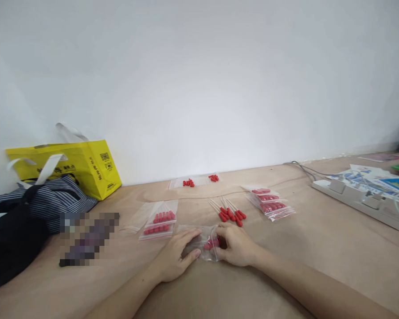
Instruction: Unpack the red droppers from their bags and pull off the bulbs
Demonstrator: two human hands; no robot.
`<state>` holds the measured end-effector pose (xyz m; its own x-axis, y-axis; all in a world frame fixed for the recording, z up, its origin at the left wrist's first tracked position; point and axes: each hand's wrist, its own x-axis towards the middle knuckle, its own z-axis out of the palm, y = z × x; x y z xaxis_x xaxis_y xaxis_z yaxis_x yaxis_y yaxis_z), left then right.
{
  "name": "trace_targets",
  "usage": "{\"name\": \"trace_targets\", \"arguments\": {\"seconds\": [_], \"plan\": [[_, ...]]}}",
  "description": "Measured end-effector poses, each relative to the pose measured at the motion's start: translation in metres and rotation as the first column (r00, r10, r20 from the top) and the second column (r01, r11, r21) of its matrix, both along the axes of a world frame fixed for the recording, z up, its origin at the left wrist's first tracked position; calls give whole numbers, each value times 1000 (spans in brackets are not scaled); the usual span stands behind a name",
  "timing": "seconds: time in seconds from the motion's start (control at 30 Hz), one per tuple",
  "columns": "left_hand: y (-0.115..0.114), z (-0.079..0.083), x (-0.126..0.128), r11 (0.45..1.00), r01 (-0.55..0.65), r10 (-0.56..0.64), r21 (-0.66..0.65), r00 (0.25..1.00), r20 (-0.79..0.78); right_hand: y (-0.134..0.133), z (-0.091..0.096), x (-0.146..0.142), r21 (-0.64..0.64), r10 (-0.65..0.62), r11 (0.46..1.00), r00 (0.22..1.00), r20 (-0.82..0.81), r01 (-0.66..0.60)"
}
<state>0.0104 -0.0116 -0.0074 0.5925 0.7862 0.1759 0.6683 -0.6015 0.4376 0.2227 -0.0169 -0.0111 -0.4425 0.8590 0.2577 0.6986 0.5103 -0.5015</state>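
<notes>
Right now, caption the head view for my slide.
Left hand and right hand on a clear bag, near loose red-tipped sticks.

One head-worn camera looks forward and down across a nearby tabletop (312, 252). The wall (199, 88) beyond fills the frame's upper half.

Clear plastic bag (204, 234), red tips (209, 245) inside at right, loose red-tipped sticks (232, 215) fanned just beyond

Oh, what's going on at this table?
A person has both hands on a small clear bag: the left hand touches one end, while the right hand holds the other, where red tips show. Just beyond lies a loose pile of red-tipped sticks. More bags with red-tipped contents lie to the left and right.
</notes>
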Motion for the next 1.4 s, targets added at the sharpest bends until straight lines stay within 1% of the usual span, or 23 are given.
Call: {"name": "trace_targets", "arguments": {"seconds": [0.13, 0.2, 0.3, 0.37, 0.43, 0.5, 0.57, 0.6, 0.63, 0.67, 0.7, 0.73, 0.77, 0.83, 0.87, 0.93, 1.03, 1.1, 1.27, 1.33, 1.4], "plan": [[0, 2, 0, 1000, 19, -19, -14, 999, -43, -1, 1, 2, 3, -28, 1000, 999, -35, 29], [1, 3, 0, 999, 40, -41, -15, 997, -69, -1, -1, 3, -26, 4, 1000, 998, -64, -6], [1, 5, 1, 998, 69, -70, -10, 990, -121, 1, -7, 5, -93, 57, 993, 979, -197, -77], [0, 7, 1, 997, 78, -78, -9, 985, -153, 4, -11, 9, -155, 62, 981, 940, -335, -120], [0, 9, 1, 997, 81, -82, -11, 981, -175, 8, -11, 17, -222, 47, 960, 881, -470, -169], [0, 10, 2, 997, 73, -74, -16, 979, -188, 12, -4, 33, -271, 23, 938, 820, -572, -215], [0, 11, 3, 998, 52, -55, -23, 978, -200, 17, 9, 53, -278, 2, 936, 791, -612, -217], [0, 10, 3, 999, 41, -45, -26, 977, -208, 20, 16, 65, -283, -22, 939, 785, -619, -197], [0, 10, 3, 999, 32, -38, -27, 976, -216, 22, 22, 76, -290, -66, 945, 782, -619, -151], [0, 9, 3, 999, 27, -32, -25, 974, -225, 26, 27, 86, -279, -131, 958, 772, -622, -62], [0, 8, 3, 999, 23, -28, -22, 972, -234, 29, 29, 95, -254, -197, 966, 745, -637, 39], [0, 8, 3, 1000, 21, -25, -17, 970, -242, 33, 30, 101, -227, -257, 964, 728, -636, 142], [0, 7, 3, 1000, 19, -20, -8, 969, -248, 37, 27, 106, -181, -308, 951, 721, -620, 250], [0, 6, 3, 1000, 13, -8, 18, 966, -259, 44, 18, 108, -48, -391, 896, 733, -556, 441], [0, 6, 3, 999, 7, 3, 38, 965, -261, 47, 12, 106, -1, -414, 873, 740, -529, 488], [0, 5, 3, 995, -14, 38, 95, 967, -252, 51, -1, 100, 68, -434, 848, 761, -481, 526], [2, 3, 5, 980, -73, 109, 183, 975, -191, 52, -14, 88, 133, -432, 845, 808, -401, 518], [4, 1, 5, 970, -118, 149, 211, 979, -138, 52, -18, 82, 153, -434, 850, 834, -341, 505], [7, -1, 7, 954, -182, 206, 237, 975, -82, 54, -25, 80, 157, -476, 841, 846, -240, 518], [7, 1, 8, 954, -212, 233, 213, 970, -75, 55, -24, 82, 158, -491, 836, 844, -215, 526], [9, 4, 9, 952, -257, 270, 168, 961, -63, 54, -22, 84, 158, -481, 846, 857, -186, 509]]}}
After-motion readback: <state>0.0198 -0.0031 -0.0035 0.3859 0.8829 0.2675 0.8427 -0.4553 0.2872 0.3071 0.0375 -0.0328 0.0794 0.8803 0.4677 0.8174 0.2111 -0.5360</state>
